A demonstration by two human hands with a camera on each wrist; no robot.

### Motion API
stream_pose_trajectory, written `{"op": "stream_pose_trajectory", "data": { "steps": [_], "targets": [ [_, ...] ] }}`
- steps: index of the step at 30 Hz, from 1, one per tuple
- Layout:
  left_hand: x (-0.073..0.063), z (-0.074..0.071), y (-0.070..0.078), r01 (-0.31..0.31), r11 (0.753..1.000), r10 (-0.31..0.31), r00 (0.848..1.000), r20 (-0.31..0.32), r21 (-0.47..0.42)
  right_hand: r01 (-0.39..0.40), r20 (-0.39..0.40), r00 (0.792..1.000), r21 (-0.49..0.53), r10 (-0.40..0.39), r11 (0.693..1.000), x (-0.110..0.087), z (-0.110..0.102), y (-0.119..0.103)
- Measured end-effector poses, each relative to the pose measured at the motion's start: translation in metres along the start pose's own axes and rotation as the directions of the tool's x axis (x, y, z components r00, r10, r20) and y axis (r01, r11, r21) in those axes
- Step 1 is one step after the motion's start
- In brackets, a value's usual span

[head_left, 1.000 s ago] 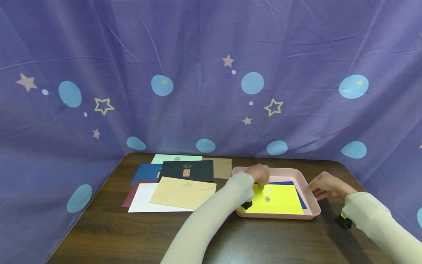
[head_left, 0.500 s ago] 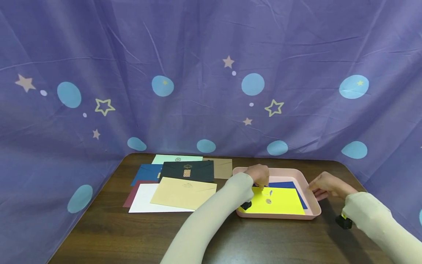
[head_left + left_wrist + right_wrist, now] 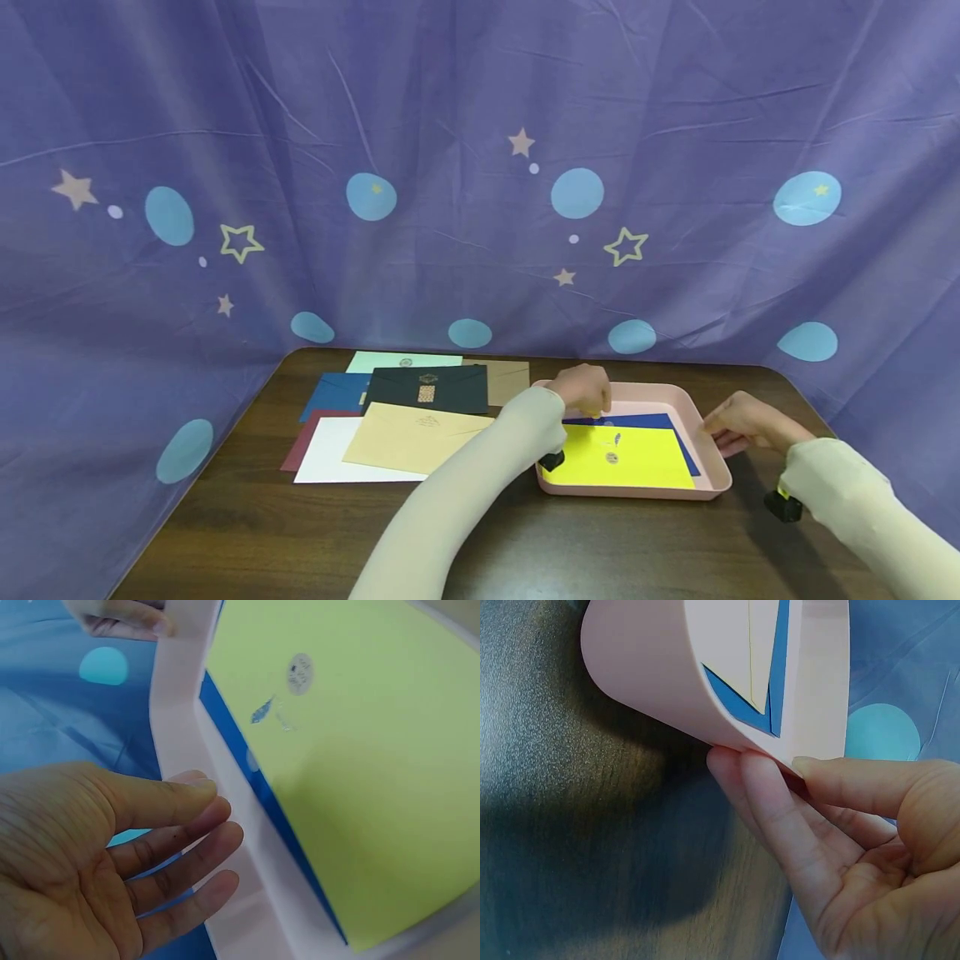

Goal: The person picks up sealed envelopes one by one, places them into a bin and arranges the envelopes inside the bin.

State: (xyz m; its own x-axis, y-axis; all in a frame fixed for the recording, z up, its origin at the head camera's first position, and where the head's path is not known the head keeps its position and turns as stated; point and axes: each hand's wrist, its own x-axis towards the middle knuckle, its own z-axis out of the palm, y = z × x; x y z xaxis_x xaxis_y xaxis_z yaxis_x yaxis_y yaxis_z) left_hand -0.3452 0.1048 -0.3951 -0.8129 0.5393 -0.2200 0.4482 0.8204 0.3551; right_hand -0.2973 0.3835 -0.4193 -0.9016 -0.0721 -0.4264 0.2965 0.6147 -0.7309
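Observation:
A pink tray holds a bright yellow envelope lying over a dark blue envelope. The yellow one bears a small round sticker and a little feather-like mark. Over the tray's far left part hovers my left hand; in the left wrist view the left hand has loosely bent fingers with nothing between them, apart from the yellow envelope. At the tray's right side my right hand pinches the rim, thumb on top and fingers beneath, as the right wrist view confirms with the right hand.
Left of the tray lie overlapping envelopes: cream, white, black, blue, maroon, mint green and tan. The brown wooden table ends at a purple curtain.
My left hand has let go of the yellow envelope and moved slightly up and left. The yellow envelope's far edge has come down, showing more of the blue one. The right hand stays put.

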Motion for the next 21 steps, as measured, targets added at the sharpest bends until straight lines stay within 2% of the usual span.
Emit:
{"op": "stream_pose_trajectory", "data": {
  "steps": [5, 11, 13, 21],
  "targets": [
    [-0.007, -0.012, -0.004, -0.014, 0.998, 0.013, 1.0, -0.015, -0.064, -0.002, -0.005, 1.0, -0.016, 0.002, 1.0, 0.002, 0.0, 0.0],
    [-0.018, -0.033, -0.017, -0.127, 0.987, 0.124, 0.992, -0.037, -0.094, -0.005, -0.011, 1.0, -0.005, 0.005, 1.0, 0.001, 0.001, 0.0],
    [-0.024, -0.042, -0.023, -0.159, 0.982, 0.155, 0.987, -0.05, -0.1, -0.007, -0.015, 1.0, 0.004, 0.007, 1.0, 0.001, 0.001, 0.0],
    [-0.041, -0.066, -0.054, -0.213, 0.973, 0.204, 0.974, -0.095, -0.092, -0.003, -0.023, 1.0, 0.016, 0.003, 1.0, 0.0, 0.001, 0.001]
  ]
}}
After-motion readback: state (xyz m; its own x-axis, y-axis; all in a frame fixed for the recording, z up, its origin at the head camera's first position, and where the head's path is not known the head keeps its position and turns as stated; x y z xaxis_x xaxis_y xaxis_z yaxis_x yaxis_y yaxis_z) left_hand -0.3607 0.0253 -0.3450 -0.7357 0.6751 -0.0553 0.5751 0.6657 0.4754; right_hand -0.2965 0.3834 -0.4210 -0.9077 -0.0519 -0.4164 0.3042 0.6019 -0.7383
